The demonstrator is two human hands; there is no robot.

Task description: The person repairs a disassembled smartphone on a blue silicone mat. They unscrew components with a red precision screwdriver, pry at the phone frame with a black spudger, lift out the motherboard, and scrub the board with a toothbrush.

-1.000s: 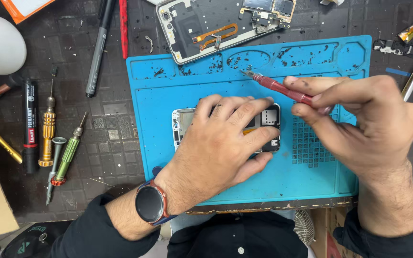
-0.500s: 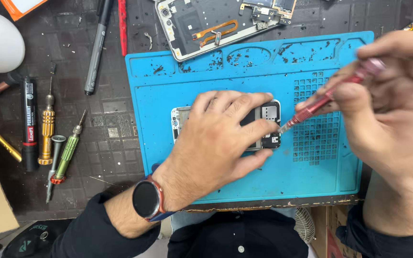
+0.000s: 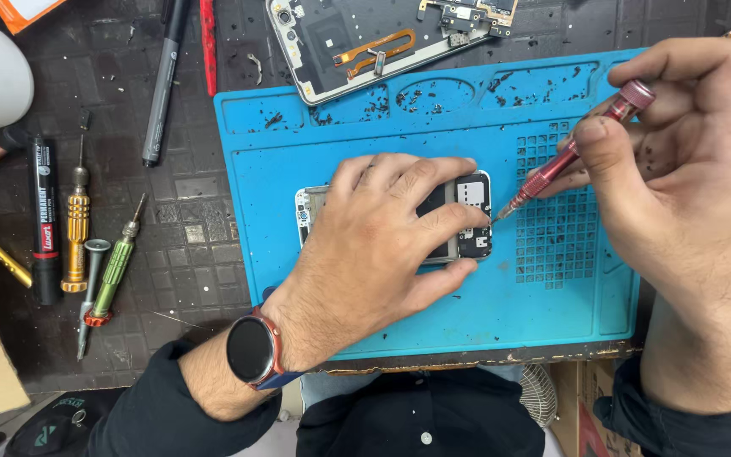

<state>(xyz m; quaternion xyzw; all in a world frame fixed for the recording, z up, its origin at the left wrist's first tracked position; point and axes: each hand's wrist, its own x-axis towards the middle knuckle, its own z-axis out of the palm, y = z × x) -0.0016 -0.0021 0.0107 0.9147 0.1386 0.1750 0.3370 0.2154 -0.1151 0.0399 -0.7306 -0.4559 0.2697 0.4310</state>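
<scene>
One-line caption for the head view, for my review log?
Left hand pins an opened phone on a blue mat; right hand aims a red screwdriver at it.

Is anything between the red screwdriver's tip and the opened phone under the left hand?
Nothing visible: the red screwdriver in the right hand meets the phone at its right edge, beside the left hand fingertips.

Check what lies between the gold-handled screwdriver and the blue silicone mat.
In the head view, a green-handled screwdriver and a slim grey metal tool lie between the gold-handled screwdriver and the blue silicone mat.
</scene>
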